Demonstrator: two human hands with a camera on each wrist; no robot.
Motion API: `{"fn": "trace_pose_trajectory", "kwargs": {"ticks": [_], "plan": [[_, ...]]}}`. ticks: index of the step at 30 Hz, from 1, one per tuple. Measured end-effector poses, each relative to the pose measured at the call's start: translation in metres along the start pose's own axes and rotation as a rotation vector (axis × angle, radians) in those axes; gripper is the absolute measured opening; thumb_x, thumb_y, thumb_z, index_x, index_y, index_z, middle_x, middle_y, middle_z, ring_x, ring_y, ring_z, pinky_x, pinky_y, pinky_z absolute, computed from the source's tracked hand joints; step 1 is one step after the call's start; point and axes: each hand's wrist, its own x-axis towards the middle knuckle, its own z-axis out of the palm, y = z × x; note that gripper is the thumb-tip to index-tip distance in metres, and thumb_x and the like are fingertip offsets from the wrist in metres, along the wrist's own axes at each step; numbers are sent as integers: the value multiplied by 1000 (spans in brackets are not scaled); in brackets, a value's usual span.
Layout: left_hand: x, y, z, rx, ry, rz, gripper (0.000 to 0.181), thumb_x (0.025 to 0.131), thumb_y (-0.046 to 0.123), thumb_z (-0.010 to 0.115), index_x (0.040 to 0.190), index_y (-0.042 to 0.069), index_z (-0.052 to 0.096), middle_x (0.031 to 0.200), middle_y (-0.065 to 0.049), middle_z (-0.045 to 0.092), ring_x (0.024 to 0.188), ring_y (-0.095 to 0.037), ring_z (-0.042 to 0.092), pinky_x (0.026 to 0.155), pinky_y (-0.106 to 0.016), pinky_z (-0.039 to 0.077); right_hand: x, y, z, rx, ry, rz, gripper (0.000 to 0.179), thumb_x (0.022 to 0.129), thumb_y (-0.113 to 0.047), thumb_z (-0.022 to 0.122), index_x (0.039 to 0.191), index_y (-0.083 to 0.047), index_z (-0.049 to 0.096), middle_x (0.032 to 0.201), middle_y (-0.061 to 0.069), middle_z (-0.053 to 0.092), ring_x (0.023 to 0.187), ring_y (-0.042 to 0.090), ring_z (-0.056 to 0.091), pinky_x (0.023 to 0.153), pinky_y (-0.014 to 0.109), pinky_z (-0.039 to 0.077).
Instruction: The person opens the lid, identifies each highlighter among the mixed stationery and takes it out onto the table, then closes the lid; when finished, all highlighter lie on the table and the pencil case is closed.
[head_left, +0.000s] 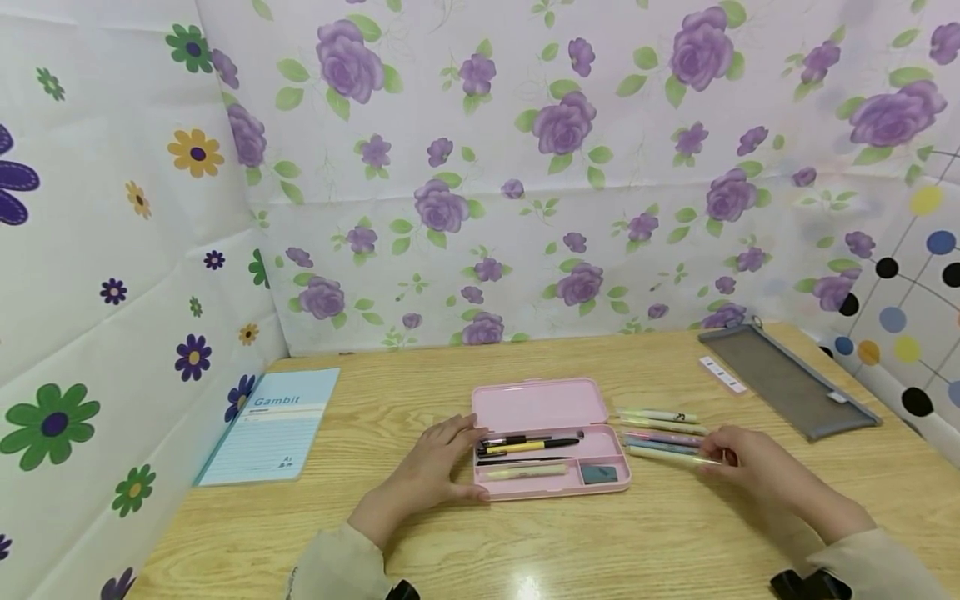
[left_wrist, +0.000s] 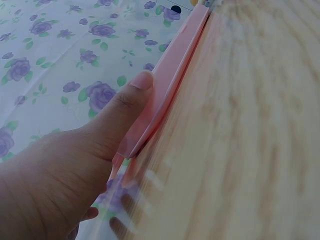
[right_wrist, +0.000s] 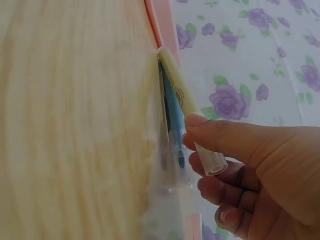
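A pink pencil case [head_left: 536,406] lies with its lid raised back on the wooden table. My left hand [head_left: 435,462] holds its left end, thumb along the front wall and fingers at the left edge; the left wrist view shows the thumb [left_wrist: 125,107] against the pink side. Inside are black pens, a yellow-and-black pen [head_left: 551,446], a pale yellow pen [head_left: 528,472] and a dark eraser [head_left: 599,474] in its own compartment. To the right, my right hand [head_left: 750,462] pinches the end of a pale yellow pen [right_wrist: 177,82], its other end tilted toward the case. A blue pen [right_wrist: 172,105] lies beside it.
Several more pens [head_left: 663,425] lie in a row right of the case. Behind them are a small white strip [head_left: 722,375] and a grey mesh zip pouch [head_left: 787,379]. A light blue notebook [head_left: 270,429] lies at the left. Flowered cloth [head_left: 487,167] stands behind the table.
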Motion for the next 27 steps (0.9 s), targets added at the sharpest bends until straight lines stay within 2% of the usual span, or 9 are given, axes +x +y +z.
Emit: {"fn": "trace_pose_trajectory", "kwargs": {"ticks": [6,14,19,27], "plan": [[0,1,0,1,-5,-3,87,73,59,71,145,21,41,155,-7,34,143,-36,30,114,-60,28,0,2,3,16,-8,19,9,83,-24,73,86,-19,66,74,-10,49,64,-4,37,55,18,34],[0,0,0,9,-7,-5,88,73,60,71,146,21,41,155,-7,34,143,-36,30,115,-60,28,1,8,8,-19,19,-53,11,81,-18,75,86,-16,66,74,-12,48,63,-7,37,53,18,36],[0,0,-1,5,-5,-8,86,73,60,71,145,21,42,155,-7,34,143,-37,30,115,-60,28,1,9,7,-26,4,-82,14,80,-18,76,87,-14,65,77,-11,50,65,-8,39,53,19,39],[-1,1,-1,-1,-6,-4,85,74,59,71,144,22,43,154,-8,35,143,-38,31,115,-61,28,1,9,8,-7,-23,-55,11,82,-21,74,87,-17,65,77,-12,52,66,-8,42,55,18,42]]}}
